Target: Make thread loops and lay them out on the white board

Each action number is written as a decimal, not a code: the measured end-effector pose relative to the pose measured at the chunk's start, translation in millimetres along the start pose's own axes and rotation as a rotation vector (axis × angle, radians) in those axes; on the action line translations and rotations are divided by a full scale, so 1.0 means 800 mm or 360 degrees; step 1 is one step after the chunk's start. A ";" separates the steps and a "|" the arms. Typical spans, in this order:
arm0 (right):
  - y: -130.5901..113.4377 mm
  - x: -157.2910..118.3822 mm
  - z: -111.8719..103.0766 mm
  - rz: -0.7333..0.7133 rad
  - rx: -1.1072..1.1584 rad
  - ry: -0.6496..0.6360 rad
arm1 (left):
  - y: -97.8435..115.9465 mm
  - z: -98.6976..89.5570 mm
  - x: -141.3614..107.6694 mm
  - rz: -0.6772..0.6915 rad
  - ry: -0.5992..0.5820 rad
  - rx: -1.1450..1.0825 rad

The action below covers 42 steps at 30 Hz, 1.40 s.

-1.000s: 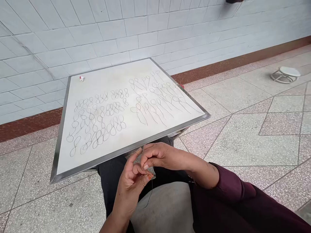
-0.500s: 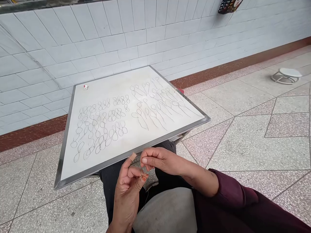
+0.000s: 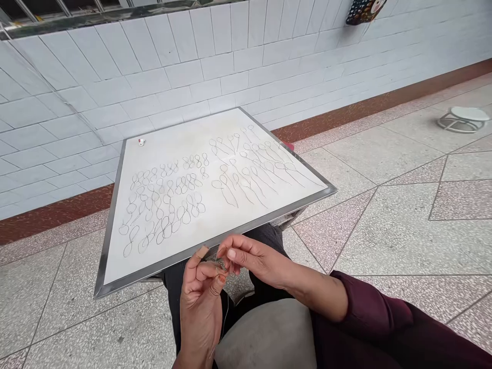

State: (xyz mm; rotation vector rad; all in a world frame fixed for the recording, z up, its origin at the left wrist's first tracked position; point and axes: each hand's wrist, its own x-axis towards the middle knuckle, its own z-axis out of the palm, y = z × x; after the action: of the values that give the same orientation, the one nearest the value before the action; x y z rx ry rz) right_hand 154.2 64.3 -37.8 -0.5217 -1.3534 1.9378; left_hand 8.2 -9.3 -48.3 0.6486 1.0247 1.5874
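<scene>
My left hand pinches a thin wire between thumb and index finger, and a tan wrap covers one raised fingertip. Close beside it, my right hand has its thumb and fingers closed on the same thin wire, which forms a small loop between the hands. A loose length hangs below my left hand. Both hands are just off the near edge of a white board with a metal rim. On the board lie rows of figure-eight wire loops at left and single loops with long tails at right.
A small red and white object sits at the board's far left corner. Behind is a white tiled wall. A round stool stands on the floor at far right. A patterned item hangs on the wall.
The view has shifted slightly. My hands are a little closer together, and the wire between them now shows as a more upright loop. The pieces on the board look unchanged.
</scene>
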 end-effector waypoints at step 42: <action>-0.001 0.004 -0.007 -0.0910 -0.1450 0.0164 | 0.031 0.005 0.006 -0.0226 0.0013 0.0787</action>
State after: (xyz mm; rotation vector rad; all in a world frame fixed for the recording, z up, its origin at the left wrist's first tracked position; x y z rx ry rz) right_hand 155.9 70.1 -38.9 -0.5460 -2.0108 0.7673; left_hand -1.9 -4.6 -25.0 0.8782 1.4544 1.2169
